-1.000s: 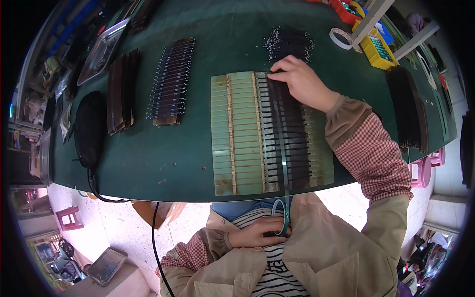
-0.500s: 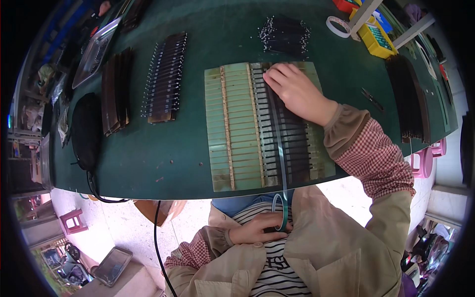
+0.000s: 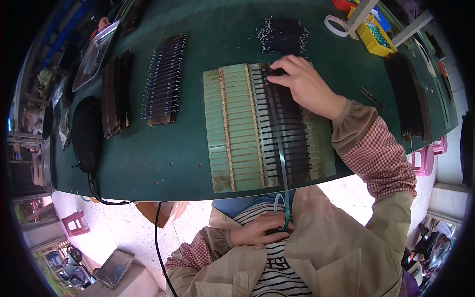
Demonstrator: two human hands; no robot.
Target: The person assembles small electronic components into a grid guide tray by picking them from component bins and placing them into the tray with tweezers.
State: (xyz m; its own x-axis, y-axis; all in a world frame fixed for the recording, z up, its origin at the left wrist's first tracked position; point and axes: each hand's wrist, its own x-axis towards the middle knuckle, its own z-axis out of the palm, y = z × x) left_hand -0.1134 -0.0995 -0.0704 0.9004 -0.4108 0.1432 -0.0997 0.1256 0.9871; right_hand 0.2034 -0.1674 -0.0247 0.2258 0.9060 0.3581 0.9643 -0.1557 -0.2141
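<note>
One green table [image 3: 123, 171], bearing slotted pale-green board [image 3: 242, 136] near its front edge. Row of black parts [image 3: 297, 148] across board's right half. Right hand [image 3: 308, 85] over board's far end, thumb and forefinger slightly parted; cannot tell if gripping anything. Left hand [image 3: 257, 230] nearside of board, fingers curled round tape roll [image 3: 286, 218]. Clear tape strip [image 3: 281, 156] runs from roll over black parts.
</note>
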